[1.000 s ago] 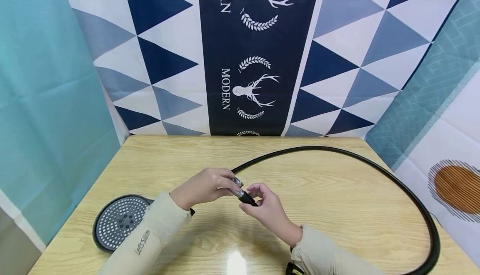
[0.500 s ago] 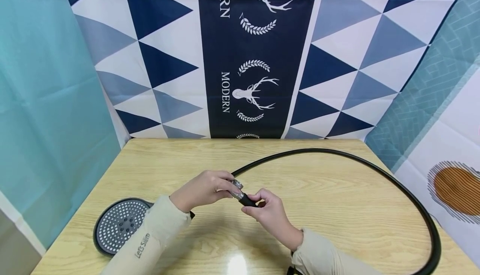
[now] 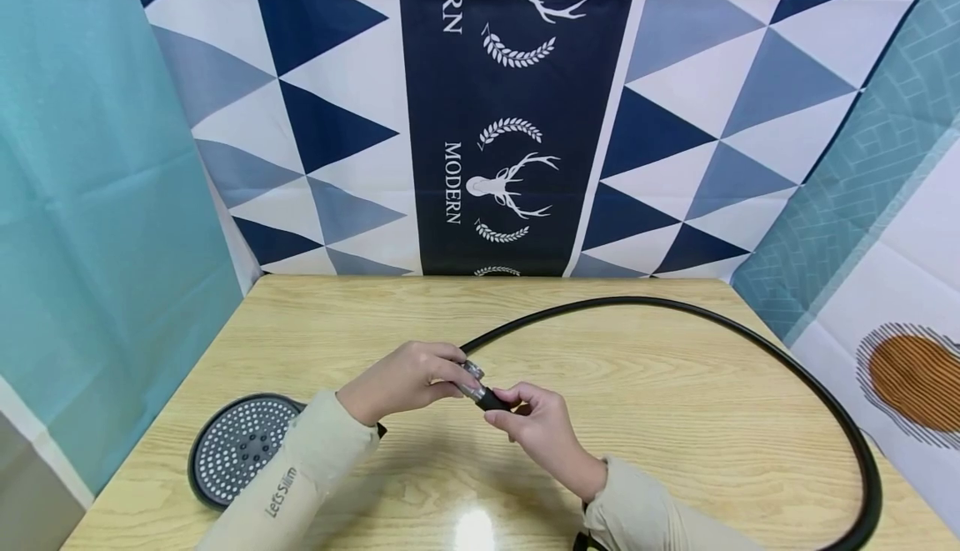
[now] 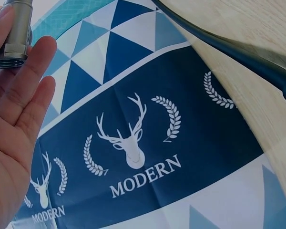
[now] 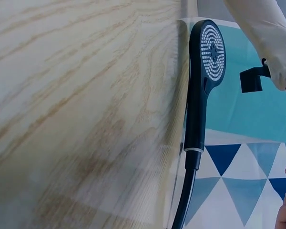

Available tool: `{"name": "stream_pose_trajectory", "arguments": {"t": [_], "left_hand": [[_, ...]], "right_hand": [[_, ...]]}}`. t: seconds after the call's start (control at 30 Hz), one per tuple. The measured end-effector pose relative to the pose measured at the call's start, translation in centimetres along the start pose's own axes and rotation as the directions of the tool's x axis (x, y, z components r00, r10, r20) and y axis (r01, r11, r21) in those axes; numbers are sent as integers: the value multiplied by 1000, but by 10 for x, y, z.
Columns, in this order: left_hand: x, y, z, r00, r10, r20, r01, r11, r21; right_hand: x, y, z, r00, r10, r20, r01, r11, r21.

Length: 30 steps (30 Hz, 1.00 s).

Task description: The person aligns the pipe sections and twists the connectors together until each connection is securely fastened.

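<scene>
Near the middle of the table, my left hand (image 3: pixel 416 380) pinches a silver metal fitting (image 3: pixel 474 369) between thumb and fingers. In the left wrist view the fitting (image 4: pixel 16 36) shows a round open end, with the other fingers extended beside it. My right hand (image 3: pixel 546 424) pinches a short black end piece (image 3: pixel 492 402), which meets the silver fitting in line; the join is partly covered by fingers. A dark shower head (image 3: pixel 242 451) lies at the left, partly behind my left sleeve. Its handle joins a black hose (image 5: pixel 185 195) in the right wrist view.
The black hose (image 3: pixel 637 298) arcs over the wooden table (image 3: pixel 660 384) and leaves the head view at bottom right. A patterned cloth (image 3: pixel 495 117) hangs along the back edge, with a turquoise cloth (image 3: pixel 112 201) on the left and another patterned one on the right.
My right fingers have closed in around the black end piece and shifted slightly. My left hand and the silver fitting stay almost in place.
</scene>
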<state>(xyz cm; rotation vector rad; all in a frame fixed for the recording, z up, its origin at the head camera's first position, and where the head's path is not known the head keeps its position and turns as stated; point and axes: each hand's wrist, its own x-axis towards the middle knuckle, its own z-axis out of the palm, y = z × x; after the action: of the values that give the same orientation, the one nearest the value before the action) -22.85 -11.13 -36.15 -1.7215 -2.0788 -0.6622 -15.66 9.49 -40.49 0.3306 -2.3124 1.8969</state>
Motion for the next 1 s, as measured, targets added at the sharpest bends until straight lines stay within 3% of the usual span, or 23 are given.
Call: {"name": "stream_pose_trajectory", "arguments": {"t": [0.13,0.43,0.73,1.0], "left_hand": [[0,0,0,1000,7,-8,-7,1000,-4],[-3,-1,4,1000,14,1,-14,1000,-23],[-3,-2,4,1000,25,-10,-25,1000,1],[5,-1,-2,999,30,20,-30,1000,1]], "right_hand": [[0,-1,-3,999,-32,37,32,999,2],[-3,0,-4,998,-15,68,17,1000,-21],[-7,-2,4,999,53,-7,-53,998,-23],[-6,-4,3,998,28,-65,-32,998,-49]]}}
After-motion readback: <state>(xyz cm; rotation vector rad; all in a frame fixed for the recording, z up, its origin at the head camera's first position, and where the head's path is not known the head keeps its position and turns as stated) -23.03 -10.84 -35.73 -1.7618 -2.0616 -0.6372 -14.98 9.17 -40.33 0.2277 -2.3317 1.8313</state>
